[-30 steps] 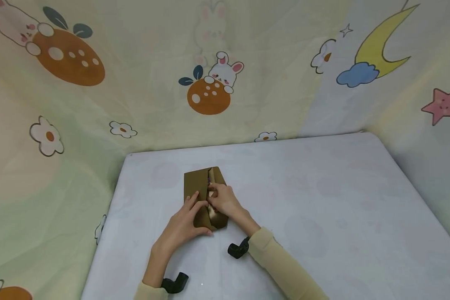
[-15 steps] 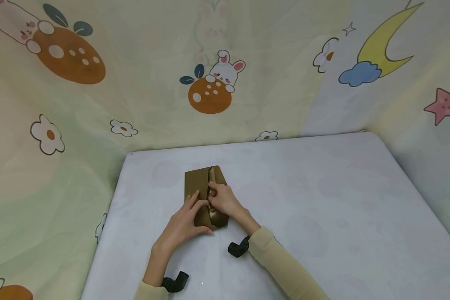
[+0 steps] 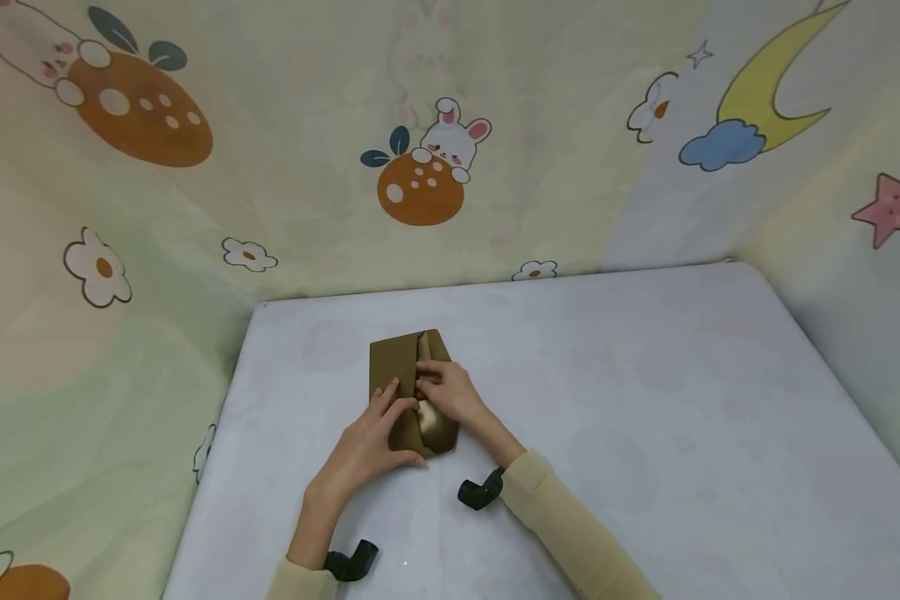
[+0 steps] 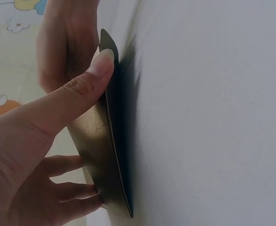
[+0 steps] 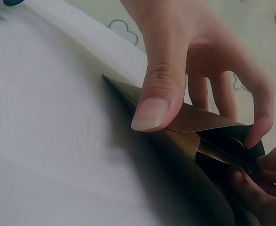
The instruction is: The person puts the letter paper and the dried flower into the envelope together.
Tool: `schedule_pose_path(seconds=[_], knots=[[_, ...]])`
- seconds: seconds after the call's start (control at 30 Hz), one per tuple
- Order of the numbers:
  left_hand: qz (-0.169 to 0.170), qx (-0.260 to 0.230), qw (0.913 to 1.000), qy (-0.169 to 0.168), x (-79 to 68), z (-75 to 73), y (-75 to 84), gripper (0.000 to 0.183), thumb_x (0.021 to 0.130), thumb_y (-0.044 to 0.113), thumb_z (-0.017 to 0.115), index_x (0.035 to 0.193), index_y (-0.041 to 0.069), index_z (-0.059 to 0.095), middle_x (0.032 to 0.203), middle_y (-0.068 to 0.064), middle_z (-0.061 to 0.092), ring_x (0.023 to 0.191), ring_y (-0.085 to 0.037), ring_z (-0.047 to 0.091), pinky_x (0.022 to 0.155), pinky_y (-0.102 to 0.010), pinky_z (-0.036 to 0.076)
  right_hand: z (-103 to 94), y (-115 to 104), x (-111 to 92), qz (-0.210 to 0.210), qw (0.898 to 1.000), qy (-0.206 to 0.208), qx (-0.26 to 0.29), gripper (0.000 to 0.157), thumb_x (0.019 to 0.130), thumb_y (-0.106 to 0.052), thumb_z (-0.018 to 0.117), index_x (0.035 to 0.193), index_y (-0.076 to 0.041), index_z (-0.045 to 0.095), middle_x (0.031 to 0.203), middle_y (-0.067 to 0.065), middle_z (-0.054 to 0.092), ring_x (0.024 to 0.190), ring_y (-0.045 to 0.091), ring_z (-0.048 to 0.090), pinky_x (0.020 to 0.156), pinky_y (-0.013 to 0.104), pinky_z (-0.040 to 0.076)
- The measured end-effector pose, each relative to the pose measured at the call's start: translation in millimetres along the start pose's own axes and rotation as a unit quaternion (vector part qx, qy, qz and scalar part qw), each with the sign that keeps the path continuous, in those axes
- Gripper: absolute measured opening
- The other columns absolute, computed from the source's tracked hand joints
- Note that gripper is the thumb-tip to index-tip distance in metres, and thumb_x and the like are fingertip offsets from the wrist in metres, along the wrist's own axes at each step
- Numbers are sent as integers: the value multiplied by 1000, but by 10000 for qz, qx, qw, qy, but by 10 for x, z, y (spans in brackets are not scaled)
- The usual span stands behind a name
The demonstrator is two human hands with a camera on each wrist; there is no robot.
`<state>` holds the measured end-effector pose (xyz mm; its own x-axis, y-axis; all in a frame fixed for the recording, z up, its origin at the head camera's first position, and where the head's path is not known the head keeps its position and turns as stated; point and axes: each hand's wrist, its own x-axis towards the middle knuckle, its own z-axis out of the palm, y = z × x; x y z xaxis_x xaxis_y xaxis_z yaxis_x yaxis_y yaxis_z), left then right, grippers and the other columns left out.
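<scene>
A gold-brown envelope (image 3: 392, 360) lies on the table, its slit-like opening on the right side. Its shiny gold flap (image 3: 438, 427) bulges below the right hand. My left hand (image 3: 363, 446) holds the envelope from the left, fingers over the front panel and thumb at the near edge. In the left wrist view, the thumb (image 4: 93, 70) presses on the envelope's edge, which stands slightly raised from the table. My right hand (image 3: 450, 392) has its thumb and fingers curled at the opening. In the right wrist view, these right fingers (image 5: 269, 188) pinch at the envelope's dark opening; the inside is largely hidden.
A white table (image 3: 645, 417) extends to the right and behind the envelope. A cloth backdrop (image 3: 547, 167) printed with rabbits, flowers and a moon surrounds it. Black wrist devices (image 3: 352, 561) sit below each wrist, beside cream sleeves (image 3: 570, 525).
My right hand has shifted slightly away from me along the opening, uncovering more of the gold flap. A whitish patch seen earlier between its fingers no longer shows. My left hand stays put.
</scene>
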<state>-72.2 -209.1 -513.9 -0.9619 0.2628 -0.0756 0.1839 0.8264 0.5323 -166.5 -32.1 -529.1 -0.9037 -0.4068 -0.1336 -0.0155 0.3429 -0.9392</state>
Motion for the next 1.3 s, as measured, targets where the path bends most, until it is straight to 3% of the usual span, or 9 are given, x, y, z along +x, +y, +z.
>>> schedule_pose_path(seconds=[0.13,0.33,0.43,0.63,0.77,0.87,1.0,1.13,1.3], knots=[[-18,36,10000,-33,8,4,13,83,71,48,92,142,25,56,169,-15,27,152,-48,26,99,-64,49,-25,6,-14,87,9994,-36,339,39,100,-6,60,138,4,61,125,22,71,105,30,75,91,39,59],[-136,47,9997,-218,15,-15,34,81,72,46,91,142,28,54,170,-15,24,153,-49,21,100,-68,47,-75,30,-31,322,9913,111,1270,34,102,1,57,134,8,62,123,26,70,105,33,75,86,31,60],[-167,6,9993,-320,25,-17,52,80,73,43,92,142,29,54,171,-16,22,154,-50,18,100,-71,45,-135,31,-73,347,9913,266,1239,32,101,2,56,131,8,65,125,25,70,107,33,75,87,31,60],[-17,72,9990,-440,35,-11,75,83,73,39,92,146,28,55,171,-18,19,155,-52,12,100,-74,44,-253,60,-168,25,9986,513,94,29,102,-5,58,128,0,70,123,17,74,114,31,72,94,41,58],[67,63,9988,-484,44,4,96,94,72,36,92,154,24,49,170,-19,20,155,-53,12,104,-71,42,-324,92,-225,-567,9936,481,-845,29,102,-7,58,128,-4,71,130,13,71,120,32,67,99,46,55],[-2,-41,9987,-500,52,22,97,104,71,33,93,159,17,40,170,-18,21,156,-49,14,110,-68,38,-346,115,-239,-1208,9819,200,-1443,31,101,-4,60,130,-2,69,137,17,66,129,35,61,106,49,50],[-120,-82,9983,-564,61,50,88,107,72,32,93,160,7,36,171,-15,21,158,-44,14,118,-63,32,-327,141,-256,-1845,9562,-226,-2263,33,101,-6,60,132,0,67,146,21,58,141,40,49,116,55,39],[-61,155,9984,-534,55,83,78,103,75,37,91,157,3,39,171,-15,22,158,-43,14,119,-61,31,-279,174,-279,-2017,9349,-346,-2899,33,103,-12,60,133,-2,68,150,19,56,144,39,46,118,53,37],[76,395,9986,-347,42,106,78,101,73,41,92,154,3,45,168,-18,28,156,-46,20,117,-61,34,-243,206,-291,-2127,9248,-221,-3148,31,103,-16,63,131,-4,70,148,18,58,142,37,50,117,51,39]])
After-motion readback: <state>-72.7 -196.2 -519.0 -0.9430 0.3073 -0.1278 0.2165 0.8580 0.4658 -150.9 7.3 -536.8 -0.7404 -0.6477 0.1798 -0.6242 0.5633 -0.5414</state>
